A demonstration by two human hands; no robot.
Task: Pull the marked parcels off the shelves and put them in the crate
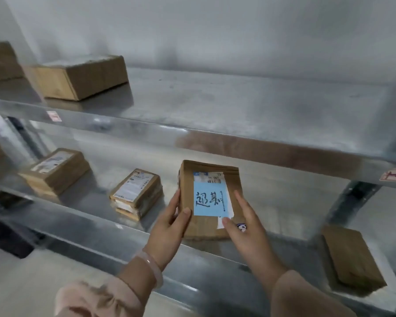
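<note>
both hands grip one brown cardboard parcel [204, 226]: the left hand [169, 227] pinches its left edge, thumb on the top face and fingers down the side, while the right hand [247, 232] clasps the right edge, thumb pressed near the corner of the white label. a pale blue paper note [209, 197] with dark handwritten characters covers most of that label, so this looks like a marked one. the parcel sits at the front of the grey metal middle shelf [284, 202], tipped toward the person; whether it has left the board cannot be told.

as a judgement, the task is partway at best: this parcel is in hand but not yet off the shelf, and the crate is out of view, so nothing shows what has gone in. carrying it to the crate is left, then checking the others.

just left of the held parcel lies a small brown parcel with a white printed label [136, 194], and farther left a second like it [55, 171]; neither shows a blue note. to its right, on the same board, lies a flat plain brown parcel [350, 255]. above it the upper metal shelf [238, 104] overhangs, holding a larger brown carton [82, 76] up to the left. that overhang is the only thing near the way out.
</note>
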